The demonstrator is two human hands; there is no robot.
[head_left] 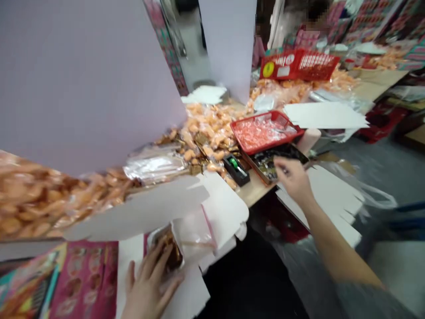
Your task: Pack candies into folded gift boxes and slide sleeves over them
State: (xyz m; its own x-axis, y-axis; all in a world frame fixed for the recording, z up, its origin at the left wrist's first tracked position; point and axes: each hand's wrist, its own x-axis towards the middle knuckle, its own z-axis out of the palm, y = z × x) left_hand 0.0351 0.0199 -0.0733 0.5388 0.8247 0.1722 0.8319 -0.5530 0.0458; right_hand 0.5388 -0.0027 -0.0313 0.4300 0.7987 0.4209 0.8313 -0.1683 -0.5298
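Note:
My left hand (149, 283) rests at the bottom of the view, its fingers gripping a clear-wrapped packet of brown food (168, 251). That packet sits at the edge of an open white cardboard box (224, 208), whose large pale flap (83, 79) rises and fills the left of the view. My right hand (294, 179) hovers, fingers slightly curled, over a metal tray of dark packets (274, 165). Next to that tray lie a red basket of pink wrapped items (264, 131) and a black tape dispenser (236, 170).
Heaps of orange wrapped snacks (207, 137) and silver foil bags (154, 166) cover the table. Flat white box blanks (323, 199) lie at right, above a grey floor. Printed pink boxes (86, 283) sit at lower left. A red crate (299, 64) and a co-worker (314, 33) are at the back.

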